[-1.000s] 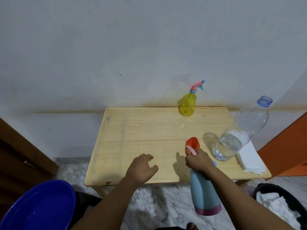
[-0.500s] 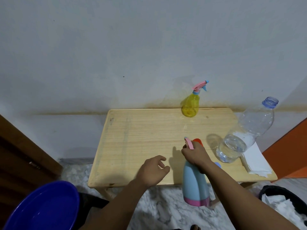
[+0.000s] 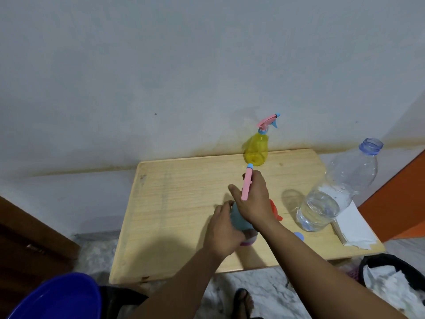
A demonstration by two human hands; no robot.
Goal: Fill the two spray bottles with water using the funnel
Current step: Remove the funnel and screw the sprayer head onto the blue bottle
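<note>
A light blue spray bottle [image 3: 239,220] with a pink base stands on the wooden table [image 3: 184,203]. My left hand [image 3: 222,229] grips its body. My right hand [image 3: 253,199] grips its pink spray head [image 3: 247,183] from above. An orange funnel [image 3: 274,209] lies on the table just behind my right wrist, mostly hidden. A yellow spray bottle [image 3: 256,149] with a pink and blue head stands at the table's far edge by the wall. A large clear water bottle [image 3: 333,192], uncapped and partly full, stands at the right.
White napkins [image 3: 351,226] lie at the table's right edge beside the water bottle. A blue bottle cap [image 3: 299,236] rests near my right forearm. A blue basin [image 3: 57,298] sits at lower left, a black bin with paper [image 3: 395,279] at lower right, an orange wall panel [image 3: 400,192] further right.
My right hand lifted the blue spray bottle from below the table edge onto the tabletop. My left hand moved right and took hold of the bottle's body.
</note>
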